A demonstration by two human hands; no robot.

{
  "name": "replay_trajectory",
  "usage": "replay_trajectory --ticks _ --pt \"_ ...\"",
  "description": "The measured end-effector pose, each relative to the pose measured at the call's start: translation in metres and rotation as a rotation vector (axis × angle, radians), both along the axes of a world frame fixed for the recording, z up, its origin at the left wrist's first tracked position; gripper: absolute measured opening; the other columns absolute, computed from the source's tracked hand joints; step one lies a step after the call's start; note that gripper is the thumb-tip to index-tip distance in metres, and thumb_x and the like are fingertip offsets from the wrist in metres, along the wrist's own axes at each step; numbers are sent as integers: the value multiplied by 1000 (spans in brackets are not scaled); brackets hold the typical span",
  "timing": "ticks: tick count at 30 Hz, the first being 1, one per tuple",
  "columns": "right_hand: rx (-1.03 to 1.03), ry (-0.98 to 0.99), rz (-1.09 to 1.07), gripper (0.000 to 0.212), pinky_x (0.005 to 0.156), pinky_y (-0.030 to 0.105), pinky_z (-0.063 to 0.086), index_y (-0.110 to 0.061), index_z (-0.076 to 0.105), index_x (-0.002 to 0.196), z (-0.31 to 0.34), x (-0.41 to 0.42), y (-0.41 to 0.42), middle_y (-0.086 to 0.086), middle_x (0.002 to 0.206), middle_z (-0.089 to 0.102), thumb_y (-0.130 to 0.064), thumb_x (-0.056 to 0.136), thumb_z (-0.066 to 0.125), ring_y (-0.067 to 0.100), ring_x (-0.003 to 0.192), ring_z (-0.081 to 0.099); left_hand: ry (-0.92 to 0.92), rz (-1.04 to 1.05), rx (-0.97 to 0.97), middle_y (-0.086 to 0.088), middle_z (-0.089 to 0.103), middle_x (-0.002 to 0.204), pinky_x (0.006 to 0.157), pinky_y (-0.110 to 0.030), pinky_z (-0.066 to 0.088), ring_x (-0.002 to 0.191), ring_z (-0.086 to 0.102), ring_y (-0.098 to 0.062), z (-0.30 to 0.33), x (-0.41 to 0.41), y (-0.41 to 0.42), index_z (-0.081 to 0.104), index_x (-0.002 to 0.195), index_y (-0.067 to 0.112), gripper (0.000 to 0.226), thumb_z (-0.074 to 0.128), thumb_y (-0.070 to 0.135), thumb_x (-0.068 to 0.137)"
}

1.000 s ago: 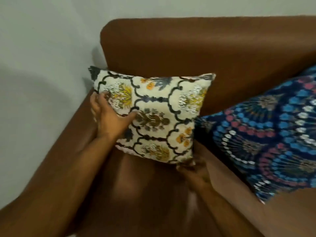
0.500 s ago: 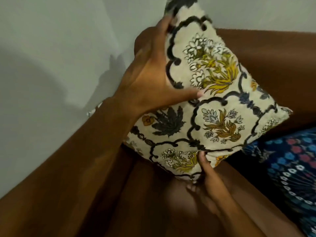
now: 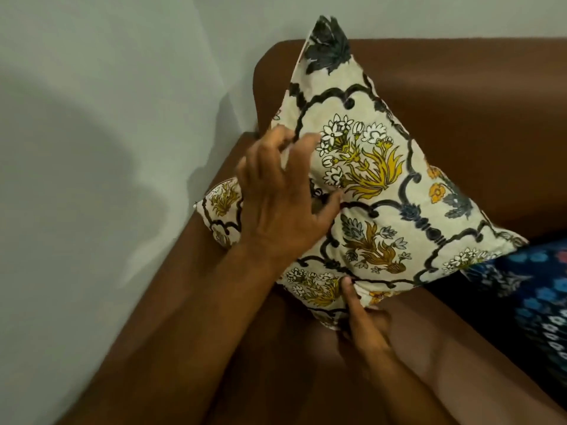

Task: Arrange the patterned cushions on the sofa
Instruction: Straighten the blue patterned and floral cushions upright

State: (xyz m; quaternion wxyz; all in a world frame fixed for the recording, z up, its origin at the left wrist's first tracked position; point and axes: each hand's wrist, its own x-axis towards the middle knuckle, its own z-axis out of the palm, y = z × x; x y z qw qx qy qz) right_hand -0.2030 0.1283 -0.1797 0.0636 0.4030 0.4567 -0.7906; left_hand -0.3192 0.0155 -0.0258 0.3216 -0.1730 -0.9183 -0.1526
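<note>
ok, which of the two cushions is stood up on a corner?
The cream floral cushion, held by both hands with one corner pointing up at the sofa's arm end. The dark blue dotted cushion beside it lies untouched.

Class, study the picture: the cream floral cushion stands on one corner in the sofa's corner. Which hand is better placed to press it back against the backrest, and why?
The left hand: it lies spread on the cream floral cushion face. The right hand only pinches the bottom corner.
</note>
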Motion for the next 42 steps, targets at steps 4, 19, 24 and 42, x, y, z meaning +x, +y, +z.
replay_trajectory --ticks 4,19,24,42 --pt "-47 -101 -59 51 46 26 50 -15 62 109 8 -1 5 17 90 65 -33 70 91 24 62 59 31 -9 1 -18 49 131 100 -53 40 124 42 -31 -17 11 12 42 130 26 57 68 35 80" --pt "-121 -178 -60 44 106 53 51 -10 69 128 34 89 165 11 122 77 -24 87 76 29 114 71 -487 132 282 -25 5 164 122 -62 17 151 6 -44 -15 101 114 19 159 12 100 72 37 78" --pt "-32 -159 -409 50 77 44 62 -16 68 113 37 170 302 7 110 79 -34 70 85 24 91 74 -807 -418 205 8 -18 160 119 -69 16 151 -6 -33 -17 148 265 -9 155 39 123 75 61 68" --pt "114 87 -372 76 96 66 52 -26 41 149 12 189 413 8 132 66 4 86 73 36 110 69 -803 -134 -45 -16 3 164 118 -69 17 152 7 -38 -17 145 345 -19 156 30 148 89 56 59"
